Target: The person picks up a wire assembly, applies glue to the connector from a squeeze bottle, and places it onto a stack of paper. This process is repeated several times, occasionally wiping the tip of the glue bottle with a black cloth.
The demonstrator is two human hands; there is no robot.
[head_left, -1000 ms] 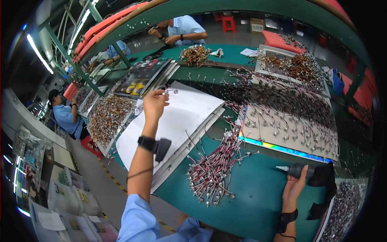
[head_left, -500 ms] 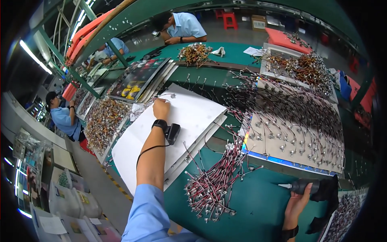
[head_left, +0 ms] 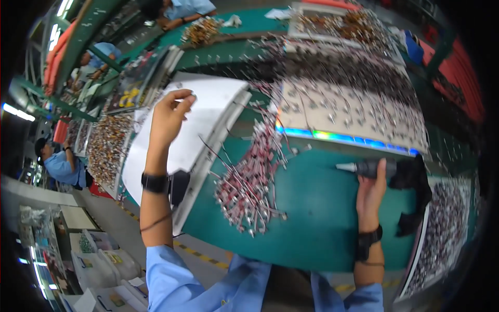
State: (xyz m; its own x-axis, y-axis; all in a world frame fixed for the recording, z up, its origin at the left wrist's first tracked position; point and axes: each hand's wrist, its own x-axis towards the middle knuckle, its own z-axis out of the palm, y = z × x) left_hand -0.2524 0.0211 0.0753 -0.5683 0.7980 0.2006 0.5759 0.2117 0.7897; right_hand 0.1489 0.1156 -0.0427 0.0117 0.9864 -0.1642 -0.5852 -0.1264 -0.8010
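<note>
My left hand (head_left: 170, 115) hovers over a stack of white sheets (head_left: 208, 96), its fingers loosely bent and a little apart, with nothing visible between them. At the right, my right hand (head_left: 370, 195) is wrapped round a dark squeeze bottle (head_left: 369, 168) with a pale pointed nozzle, which points left. Between my hands, a pile of red-and-black wire leads (head_left: 249, 179) with small metal ends lies on the green tabletop (head_left: 312, 218). A small piece (head_left: 179, 85) rests near the far edge of the top sheet.
Rows of similar leads lie across a beige board (head_left: 353, 112) beyond the bottle. A black cloth (head_left: 413, 179) lies beside the bottle, near a tray of many small parts (head_left: 442, 229). More parts fill a tray (head_left: 108, 148) at left. Co-workers sit at the far and left benches.
My left hand has lifted off the white sheet and drawn back, its fingers loosening. My right hand still holds the bottle. The whole view has shifted, showing more of my lap.
</note>
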